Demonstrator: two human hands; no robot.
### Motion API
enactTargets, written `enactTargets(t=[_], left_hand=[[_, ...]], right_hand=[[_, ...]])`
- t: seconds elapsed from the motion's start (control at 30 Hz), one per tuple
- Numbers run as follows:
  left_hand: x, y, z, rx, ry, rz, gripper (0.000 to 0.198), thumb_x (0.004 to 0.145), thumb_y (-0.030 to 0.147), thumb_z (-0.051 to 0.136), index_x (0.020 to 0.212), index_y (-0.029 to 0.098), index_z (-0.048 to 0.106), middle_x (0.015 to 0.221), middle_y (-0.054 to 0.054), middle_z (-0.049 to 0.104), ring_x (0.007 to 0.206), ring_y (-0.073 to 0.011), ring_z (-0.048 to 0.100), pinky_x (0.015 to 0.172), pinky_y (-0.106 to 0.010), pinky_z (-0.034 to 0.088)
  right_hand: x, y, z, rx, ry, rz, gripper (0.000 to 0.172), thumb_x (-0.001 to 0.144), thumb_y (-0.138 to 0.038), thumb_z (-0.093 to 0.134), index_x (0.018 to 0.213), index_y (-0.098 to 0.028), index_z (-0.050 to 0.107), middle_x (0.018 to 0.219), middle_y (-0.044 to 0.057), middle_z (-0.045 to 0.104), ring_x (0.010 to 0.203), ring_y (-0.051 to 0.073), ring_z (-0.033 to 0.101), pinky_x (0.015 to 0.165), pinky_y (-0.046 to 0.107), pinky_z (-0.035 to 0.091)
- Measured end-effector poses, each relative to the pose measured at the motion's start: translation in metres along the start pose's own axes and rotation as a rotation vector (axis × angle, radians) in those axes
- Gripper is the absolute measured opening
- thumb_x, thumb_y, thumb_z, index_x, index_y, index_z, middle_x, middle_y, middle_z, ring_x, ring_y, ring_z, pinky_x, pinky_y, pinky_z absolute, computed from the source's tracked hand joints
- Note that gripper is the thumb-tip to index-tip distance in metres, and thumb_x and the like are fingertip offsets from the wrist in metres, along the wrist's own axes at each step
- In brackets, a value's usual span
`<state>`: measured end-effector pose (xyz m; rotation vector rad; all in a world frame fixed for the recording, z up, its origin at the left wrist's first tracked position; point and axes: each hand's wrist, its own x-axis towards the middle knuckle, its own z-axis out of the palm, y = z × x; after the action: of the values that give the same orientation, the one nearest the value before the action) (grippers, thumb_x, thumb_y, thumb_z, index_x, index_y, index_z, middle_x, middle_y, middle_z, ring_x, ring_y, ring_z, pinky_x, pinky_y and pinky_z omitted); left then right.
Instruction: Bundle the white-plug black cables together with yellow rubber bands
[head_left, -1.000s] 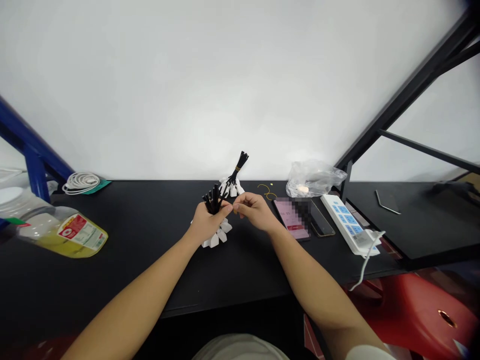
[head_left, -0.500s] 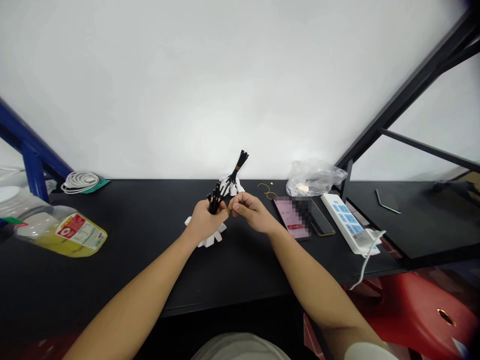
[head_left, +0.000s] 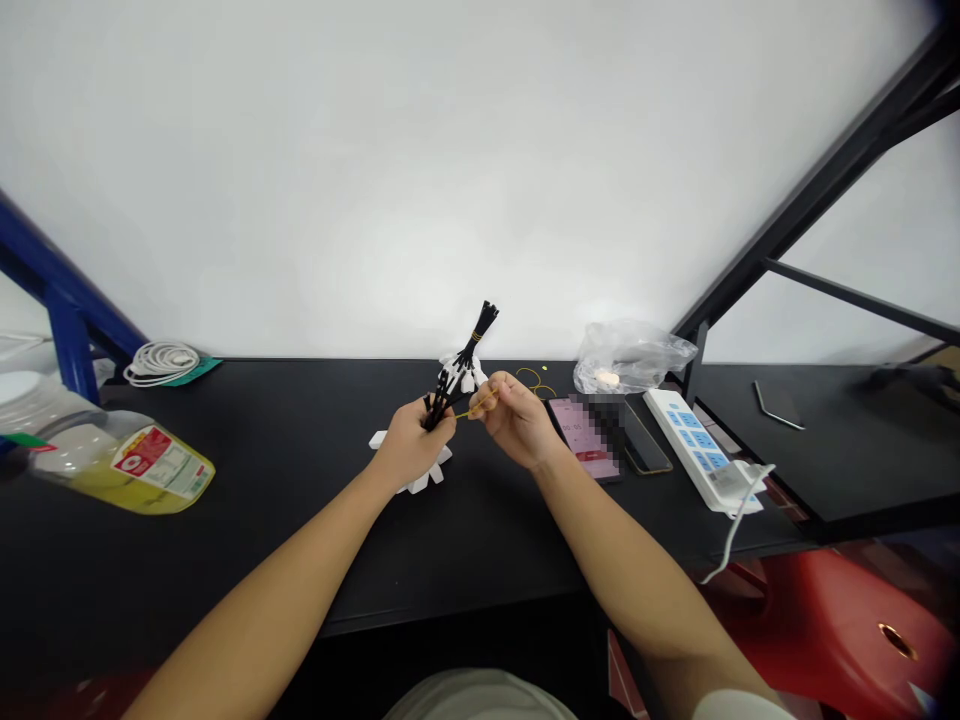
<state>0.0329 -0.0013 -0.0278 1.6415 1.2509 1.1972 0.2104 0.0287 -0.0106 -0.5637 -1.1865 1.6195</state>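
Observation:
My left hand [head_left: 415,440] is closed around a bundle of black strips [head_left: 442,398], whose white tags [head_left: 424,482] fan out beneath it on the black table. A yellow rubber band [head_left: 471,411] stretches between that bundle and my right hand [head_left: 516,415], which pinches it with closed fingers. Behind my hands, a second black bundle [head_left: 484,320] with a yellow band around it stands tilted, its white tags [head_left: 469,374] at its foot. More yellow bands [head_left: 534,380] lie right of it.
Right of my hands lie a pink-screened phone [head_left: 583,440], a dark phone [head_left: 646,437], a plastic bag [head_left: 630,358] and a white power strip [head_left: 694,445]. On the left are a coiled white cable [head_left: 161,363] and a bottle of yellow liquid [head_left: 142,465]. A red stool [head_left: 847,630] is below right.
My right hand has moved slightly up and right, away from my left hand, drawing out the yellow band. The black bundle in my left hand has shifted slightly, its strips more spread.

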Motion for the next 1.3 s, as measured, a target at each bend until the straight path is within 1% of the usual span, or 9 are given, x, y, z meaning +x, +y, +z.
enactTargets(t=[0.17, 0.3, 0.47, 0.6, 0.73, 0.8, 0.93, 1.1, 1.3], left_hand=[[-0.002, 0.002, 0.002, -0.005, -0.03, 0.029, 0.011, 0.08, 0.026, 0.057, 0.072, 0.019, 0.058, 0.063, 0.004, 0.049, 0.057, -0.012, 0.045, 0.057, -0.026, 0.038], [-0.003, 0.003, 0.003, 0.009, -0.04, 0.035, 0.011, 0.08, 0.025, 0.056, 0.072, 0.018, 0.056, 0.063, 0.004, 0.049, 0.058, -0.0122, 0.045, 0.057, -0.026, 0.037], [-0.004, 0.0, 0.004, -0.037, -0.068, 0.038, 0.013, 0.085, 0.026, 0.055, 0.073, 0.019, 0.052, 0.062, 0.005, 0.046, 0.057, -0.0111, 0.043, 0.056, -0.025, 0.036], [-0.006, -0.001, 0.005, -0.056, -0.036, 0.037, 0.029, 0.087, 0.041, 0.06, 0.07, 0.02, 0.049, 0.059, 0.006, 0.043, 0.055, -0.0111, 0.041, 0.054, -0.025, 0.036], [-0.009, 0.003, 0.007, -0.041, -0.068, 0.054, 0.037, 0.088, 0.048, 0.058, 0.065, 0.02, 0.051, 0.054, 0.004, 0.043, 0.052, -0.0116, 0.041, 0.05, -0.026, 0.035], [-0.01, 0.005, 0.008, -0.037, -0.108, 0.089, 0.034, 0.089, 0.045, 0.057, 0.067, 0.02, 0.055, 0.057, 0.002, 0.049, 0.054, -0.0127, 0.045, 0.051, -0.026, 0.038], [-0.011, 0.007, 0.009, -0.048, -0.184, 0.154, 0.021, 0.086, 0.036, 0.059, 0.073, 0.019, 0.06, 0.064, 0.0, 0.058, 0.058, -0.0145, 0.052, 0.055, -0.028, 0.041], [-0.012, 0.011, 0.009, -0.031, -0.187, 0.13, 0.024, 0.088, 0.039, 0.056, 0.074, 0.02, 0.06, 0.064, -0.001, 0.06, 0.057, -0.0155, 0.052, 0.055, -0.028, 0.038], [-0.011, 0.018, 0.01, 0.093, -0.216, 0.074, 0.009, 0.076, 0.027, 0.065, 0.069, 0.023, 0.061, 0.061, -0.001, 0.061, 0.055, -0.0183, 0.055, 0.052, -0.028, 0.034]], right_hand=[[0.003, 0.002, -0.001, 0.041, 0.015, -0.011, 0.032, 0.082, -0.047, 0.069, 0.081, -0.024, 0.047, 0.069, -0.002, 0.052, 0.073, 0.018, 0.059, 0.077, 0.034, 0.051], [0.003, 0.009, 0.004, 0.098, 0.062, 0.018, 0.032, 0.081, -0.044, 0.072, 0.083, -0.024, 0.047, 0.067, -0.004, 0.058, 0.056, 0.013, 0.052, 0.065, 0.029, 0.05], [0.005, 0.015, 0.007, 0.081, 0.135, 0.033, 0.027, 0.075, -0.031, 0.072, 0.091, -0.024, 0.052, 0.103, 0.002, 0.074, 0.04, 0.005, 0.032, 0.048, 0.027, 0.043], [0.006, 0.012, -0.001, 0.022, 0.134, -0.056, 0.044, 0.07, -0.03, 0.079, 0.106, -0.029, 0.054, 0.137, 0.005, 0.063, 0.04, 0.002, 0.034, 0.042, 0.024, 0.037], [0.001, 0.004, -0.003, -0.13, -0.03, -0.086, 0.091, 0.053, -0.03, 0.094, 0.129, -0.034, 0.045, 0.141, 0.008, 0.059, 0.052, 0.006, 0.049, 0.052, 0.026, 0.046], [-0.004, 0.0, 0.003, -0.21, -0.103, -0.129, 0.1, 0.048, -0.028, 0.097, 0.131, -0.036, 0.041, 0.142, 0.008, 0.057, 0.06, 0.008, 0.054, 0.06, 0.028, 0.05], [-0.014, -0.004, 0.015, -0.325, -0.155, -0.22, 0.093, 0.049, -0.036, 0.097, 0.122, -0.035, 0.039, 0.146, 0.009, 0.053, 0.068, 0.011, 0.056, 0.066, 0.03, 0.049], [-0.017, -0.005, 0.018, -0.343, -0.085, -0.258, 0.09, 0.043, -0.059, 0.093, 0.106, -0.032, 0.035, 0.144, 0.012, 0.052, 0.071, 0.014, 0.057, 0.068, 0.033, 0.048], [-0.023, -0.011, 0.03, -0.461, -0.085, -0.275, 0.089, 0.038, -0.054, 0.096, 0.096, -0.03, 0.033, 0.139, 0.012, 0.055, 0.086, 0.021, 0.059, 0.077, 0.039, 0.049]])
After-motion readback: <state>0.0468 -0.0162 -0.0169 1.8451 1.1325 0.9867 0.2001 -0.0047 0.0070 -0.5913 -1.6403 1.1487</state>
